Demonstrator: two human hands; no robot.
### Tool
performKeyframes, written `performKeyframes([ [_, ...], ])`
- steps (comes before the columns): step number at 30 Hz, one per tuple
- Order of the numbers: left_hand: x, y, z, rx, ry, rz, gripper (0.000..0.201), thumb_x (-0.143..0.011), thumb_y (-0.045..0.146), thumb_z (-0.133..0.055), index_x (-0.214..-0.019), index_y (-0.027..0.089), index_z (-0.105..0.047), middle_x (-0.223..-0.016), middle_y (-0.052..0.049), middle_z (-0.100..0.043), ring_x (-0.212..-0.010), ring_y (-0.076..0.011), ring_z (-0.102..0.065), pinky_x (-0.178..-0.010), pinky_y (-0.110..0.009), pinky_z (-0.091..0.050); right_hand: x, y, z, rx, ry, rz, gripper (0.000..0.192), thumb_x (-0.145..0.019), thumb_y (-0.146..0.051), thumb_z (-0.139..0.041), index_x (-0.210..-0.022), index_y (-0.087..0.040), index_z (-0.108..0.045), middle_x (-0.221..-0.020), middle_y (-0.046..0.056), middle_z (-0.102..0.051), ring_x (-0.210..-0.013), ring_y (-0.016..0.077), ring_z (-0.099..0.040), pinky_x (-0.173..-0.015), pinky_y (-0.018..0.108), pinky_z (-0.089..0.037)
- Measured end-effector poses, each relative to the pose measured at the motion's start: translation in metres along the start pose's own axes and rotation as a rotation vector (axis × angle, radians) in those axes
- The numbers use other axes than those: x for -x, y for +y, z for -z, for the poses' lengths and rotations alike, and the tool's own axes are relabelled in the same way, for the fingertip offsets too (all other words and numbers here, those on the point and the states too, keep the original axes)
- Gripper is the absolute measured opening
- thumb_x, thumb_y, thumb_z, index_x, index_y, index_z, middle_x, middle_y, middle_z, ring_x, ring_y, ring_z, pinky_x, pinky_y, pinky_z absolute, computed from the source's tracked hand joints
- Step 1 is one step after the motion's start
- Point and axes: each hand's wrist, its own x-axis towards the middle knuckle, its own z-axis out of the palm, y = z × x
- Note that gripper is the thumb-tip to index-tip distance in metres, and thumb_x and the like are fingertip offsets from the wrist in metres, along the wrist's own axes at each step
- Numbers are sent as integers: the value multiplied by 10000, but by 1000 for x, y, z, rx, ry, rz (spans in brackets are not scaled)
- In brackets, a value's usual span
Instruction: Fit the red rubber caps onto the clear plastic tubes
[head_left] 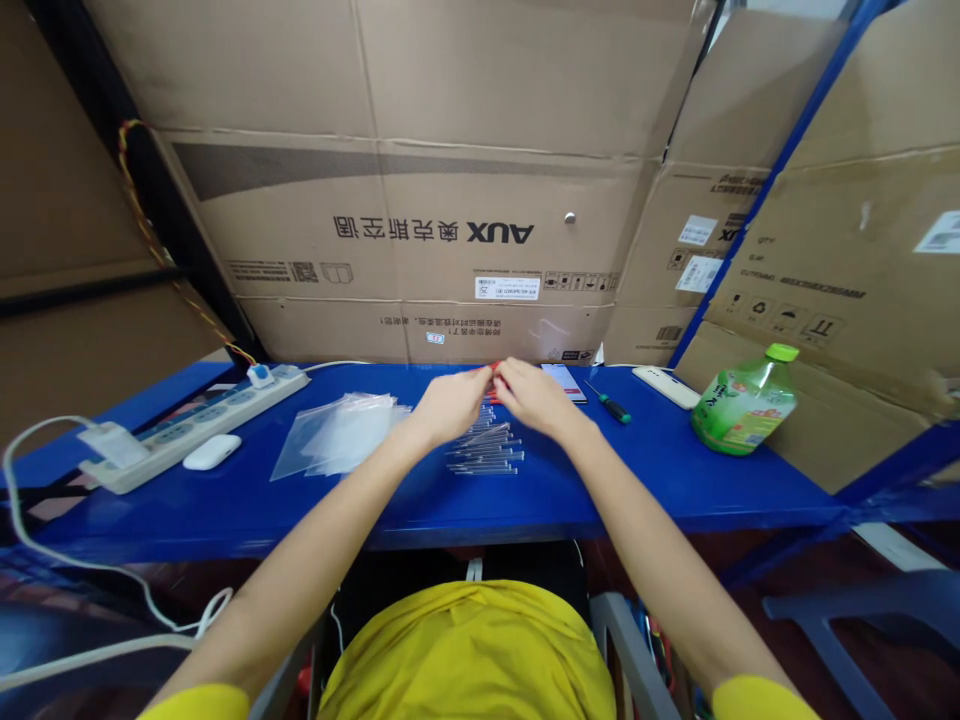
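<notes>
My left hand (456, 402) and my right hand (531, 396) meet over the far middle of the blue table, with fingertips pinched together. Bits of red show at and just below the fingertips, but what the fingers hold is too small and hidden to make out. Under and in front of my hands lies a loose pile of thin clear sticks or tubes (486, 450), most of them pointing sideways. Left of the pile, close to my left forearm, several clear plastic bags (349, 432) are stacked unevenly.
A power strip (202, 420) with plugs and a white case (212, 452) are on the left. To the right are a phone (564, 383), a screwdriver (613, 408), a white device (666, 387) and a green bottle (742, 405). Cardboard (420, 100) walls the back.
</notes>
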Motion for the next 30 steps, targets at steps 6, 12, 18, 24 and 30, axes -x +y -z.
performKeyframes([
  [6,-66,-25,0,-74,113,8,268,-1079,298,-387,-1171,182,-610,-1210,-133,-730,-1087,-279,-708,-886,-345,-516,-50,43,-4,107,-27,-74,251,-1088,-299,-388,-1140,-176,-601,-1145,147,-681,-1009,259,-637,-894,349,-465],
  [12,-62,-38,-38,-57,59,3,276,-1032,175,-412,-1212,157,-620,-1192,-148,-723,-1068,-256,-703,-904,-330,-505,-47,40,-36,144,-116,-105,232,-1070,-282,-403,-1124,-186,-607,-1147,128,-704,-971,257,-660,-818,337,-452],
  [18,-59,-37,-41,-89,110,89,259,-1061,251,-402,-1173,190,-627,-1127,-134,-761,-1018,-274,-728,-842,-335,-497,-49,36,-47,126,-47,-146,227,-1050,-255,-384,-1120,-192,-590,-1133,120,-713,-932,258,-664,-761,335,-431],
  [24,-59,-37,-43,-106,91,95,288,-1065,274,-389,-1204,200,-630,-1138,-144,-771,-1030,-285,-737,-835,-339,-487,-50,37,-58,59,-44,-176,246,-1046,-238,-360,-1145,-184,-578,-1170,134,-722,-973,276,-664,-792,348,-436],
  [30,-59,-44,-47,-103,95,90,308,-1066,286,-377,-1201,208,-643,-1135,-132,-776,-1032,-285,-737,-815,-330,-477,-52,38,-64,-7,-32,-153,251,-1034,-196,-343,-1120,-175,-579,-1161,147,-732,-1005,280,-657,-818,345,-428],
])
